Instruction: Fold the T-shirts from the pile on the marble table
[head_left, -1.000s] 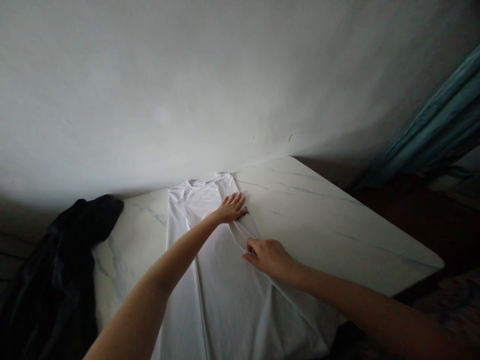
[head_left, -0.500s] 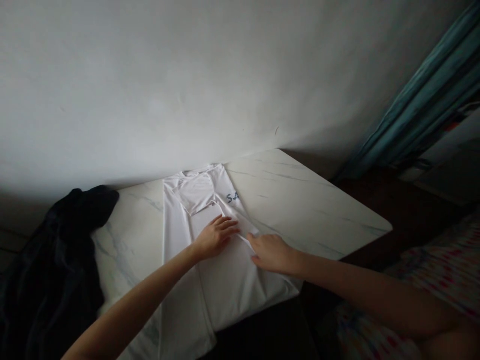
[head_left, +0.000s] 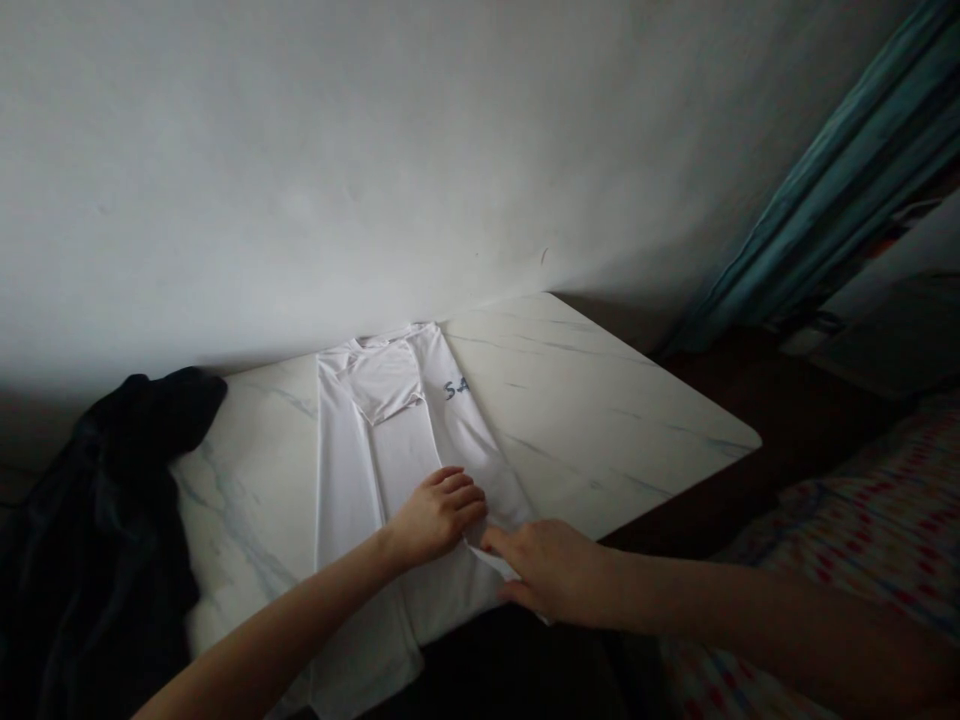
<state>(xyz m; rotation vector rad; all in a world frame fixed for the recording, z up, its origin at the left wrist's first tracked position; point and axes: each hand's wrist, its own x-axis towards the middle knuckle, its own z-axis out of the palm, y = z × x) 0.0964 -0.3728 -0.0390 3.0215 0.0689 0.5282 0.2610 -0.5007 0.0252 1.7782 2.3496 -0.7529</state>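
Observation:
A white shirt [head_left: 405, 450] lies lengthwise on the marble-patterned table, its sides folded inward and dark letters "SA" showing near its upper right. My left hand [head_left: 439, 515] is on the lower part of the shirt, fingers together and curled down at the fold edge; its thumb is mostly hidden. Close to its right, my right hand [head_left: 551, 570] pinches the shirt's side edge between thumb and fingers. A short stretch of raised cloth runs between both hands. The shirt's lower end hangs past the table's front edge.
The table [head_left: 592, 400] stands against a pale wall [head_left: 375, 160]. A dark garment [head_left: 112, 520] is heaped over its left end. Teal curtain [head_left: 810, 200] hangs at the right, and colourful patterned fabric [head_left: 847, 560] lies at the lower right.
Both hands have slid down the shirt toward its lower end. The right side flap now lies straighter above them, and less cloth spreads out at the lower right.

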